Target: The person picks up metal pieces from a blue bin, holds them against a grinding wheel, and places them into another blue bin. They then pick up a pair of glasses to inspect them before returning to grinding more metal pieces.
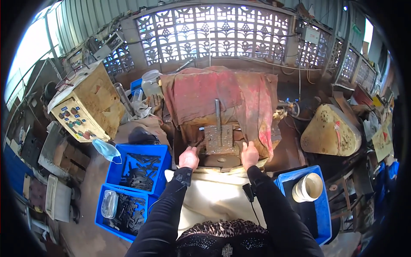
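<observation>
Okay so the left hand (189, 158) and right hand (249, 154) are both curled inward, one on each side of a pitted grey metal block (211, 139) with an upright steel rod (217, 110). Can't tell if either's gripping anything. The block's right behind a flat, round dark metal disc (214, 162), with a stained red cloth (199, 92) draped behind it. Two blue plastic bins (162, 177) of thin dark strips (142, 180) sit off to the left.
</observation>
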`<control>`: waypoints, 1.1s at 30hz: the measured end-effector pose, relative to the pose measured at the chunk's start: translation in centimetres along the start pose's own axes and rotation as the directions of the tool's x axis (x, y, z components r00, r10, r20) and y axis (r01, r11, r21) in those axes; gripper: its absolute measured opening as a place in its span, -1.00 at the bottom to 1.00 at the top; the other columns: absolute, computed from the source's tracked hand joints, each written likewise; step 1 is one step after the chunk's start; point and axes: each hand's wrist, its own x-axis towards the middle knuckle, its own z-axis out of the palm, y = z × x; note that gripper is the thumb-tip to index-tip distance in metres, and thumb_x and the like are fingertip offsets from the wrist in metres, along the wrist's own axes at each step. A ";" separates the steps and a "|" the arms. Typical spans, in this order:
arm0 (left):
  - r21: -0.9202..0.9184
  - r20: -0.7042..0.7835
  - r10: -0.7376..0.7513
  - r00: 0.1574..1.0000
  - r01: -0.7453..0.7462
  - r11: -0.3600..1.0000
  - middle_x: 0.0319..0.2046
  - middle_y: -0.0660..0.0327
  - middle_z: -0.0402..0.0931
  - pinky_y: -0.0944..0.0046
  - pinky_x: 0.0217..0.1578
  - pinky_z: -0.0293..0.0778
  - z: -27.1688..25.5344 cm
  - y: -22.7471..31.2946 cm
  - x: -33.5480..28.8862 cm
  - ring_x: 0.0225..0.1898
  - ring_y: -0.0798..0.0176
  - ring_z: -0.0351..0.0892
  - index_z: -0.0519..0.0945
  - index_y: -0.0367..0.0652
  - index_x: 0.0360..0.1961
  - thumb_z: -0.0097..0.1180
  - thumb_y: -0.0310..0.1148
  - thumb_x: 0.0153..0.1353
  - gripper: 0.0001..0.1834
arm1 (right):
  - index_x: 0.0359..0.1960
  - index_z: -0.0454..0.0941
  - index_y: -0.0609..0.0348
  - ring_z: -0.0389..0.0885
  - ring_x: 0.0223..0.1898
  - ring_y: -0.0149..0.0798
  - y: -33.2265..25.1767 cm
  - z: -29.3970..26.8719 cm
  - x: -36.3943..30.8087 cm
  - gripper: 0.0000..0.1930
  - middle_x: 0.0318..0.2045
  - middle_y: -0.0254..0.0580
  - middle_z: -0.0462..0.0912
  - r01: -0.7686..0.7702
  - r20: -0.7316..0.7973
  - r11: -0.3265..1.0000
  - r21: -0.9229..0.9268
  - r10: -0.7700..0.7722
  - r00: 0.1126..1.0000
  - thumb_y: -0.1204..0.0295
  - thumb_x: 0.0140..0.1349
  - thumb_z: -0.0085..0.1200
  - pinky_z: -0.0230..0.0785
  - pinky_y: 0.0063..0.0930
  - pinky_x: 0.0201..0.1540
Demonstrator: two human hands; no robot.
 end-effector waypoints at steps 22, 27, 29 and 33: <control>-0.028 -0.012 0.003 1.000 -0.003 1.000 -0.31 0.09 0.52 0.00 -0.27 0.52 -0.6 0.3 0.3 -0.26 -0.09 0.57 0.54 -0.07 -0.38 0.00 -0.42 0.09 -0.91 | -0.36 0.38 0.16 0.56 -0.41 0.22 -0.2 0.4 0.3 -0.68 -0.53 0.12 0.57 -0.022 -0.026 0.996 -0.083 0.020 0.999 0.13 0.33 -0.03 0.35 0.08 -0.37; -0.023 0.010 -0.021 1.000 0.021 1.000 -0.31 0.09 0.52 0.00 -0.27 0.51 -0.1 -0.5 -0.1 -0.25 -0.08 0.57 0.54 -0.07 -0.38 -0.01 -0.41 0.09 -0.91 | -0.35 0.38 0.18 0.57 -0.40 0.22 -0.8 0.3 0.1 -0.66 -0.53 0.13 0.57 -0.045 -0.003 0.991 -0.122 0.045 0.999 0.11 0.33 -0.05 0.35 0.09 -0.35; -0.037 0.010 -0.024 1.000 0.024 0.999 -0.31 0.09 0.51 0.00 -0.26 0.51 0.0 -0.5 -0.1 -0.24 -0.08 0.57 0.54 -0.08 -0.38 -0.01 -0.41 0.09 -0.91 | -0.35 0.38 0.18 0.57 -0.40 0.23 -0.9 0.3 0.2 -0.65 -0.52 0.14 0.57 -0.050 0.012 0.990 -0.131 0.052 0.999 0.11 0.33 -0.05 0.35 0.09 -0.35; -0.046 0.015 -0.015 1.000 0.016 0.999 -0.31 0.08 0.52 0.00 -0.26 0.51 0.0 -0.3 0.0 -0.24 -0.08 0.57 0.55 -0.08 -0.38 -0.01 -0.41 0.09 -0.90 | -0.35 0.39 0.18 0.57 -0.38 0.24 -0.6 0.1 0.2 -0.65 -0.50 0.16 0.58 -0.068 0.040 0.987 -0.147 0.075 0.996 0.10 0.34 -0.06 0.34 0.11 -0.33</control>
